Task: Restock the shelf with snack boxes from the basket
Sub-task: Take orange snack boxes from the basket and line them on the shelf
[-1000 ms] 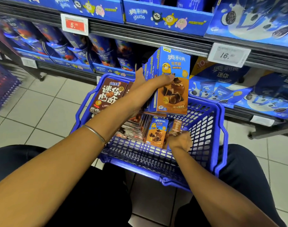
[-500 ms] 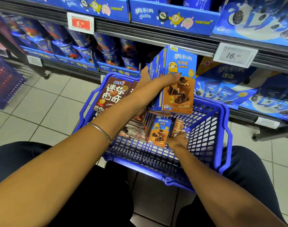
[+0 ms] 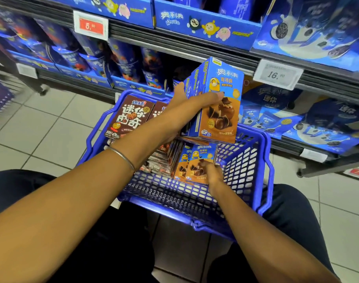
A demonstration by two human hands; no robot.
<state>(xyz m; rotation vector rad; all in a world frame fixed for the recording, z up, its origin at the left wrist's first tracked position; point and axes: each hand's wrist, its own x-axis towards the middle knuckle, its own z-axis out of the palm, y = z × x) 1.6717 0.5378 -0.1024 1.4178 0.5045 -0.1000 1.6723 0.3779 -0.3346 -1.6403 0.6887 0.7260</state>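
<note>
A blue plastic basket [image 3: 264, 160] rests between my knees in front of the shelf [image 3: 174, 48]. My left hand [image 3: 186, 105] grips a stack of several blue-and-orange snack boxes [image 3: 219, 111], held upright above the basket's far side, thumb across the front box. Down inside the basket, my right hand [image 3: 212, 172] curls its fingers on another blue-and-orange box [image 3: 197, 162] standing among more boxes. Brown snack boxes [image 3: 127, 117] lean at the basket's far left.
The shelves ahead hold blue cookie tubs [image 3: 123, 64] and blue display trays [image 3: 276, 121]. Price tags read 5 [image 3: 90, 25] and 16.90 [image 3: 277, 74]. Pale tiled floor [image 3: 41, 123] lies to the left and right of the basket.
My right hand shifted left from the basket's right side onto the front of a box. The left hand kept its stack almost still. The view drifted slightly.
</note>
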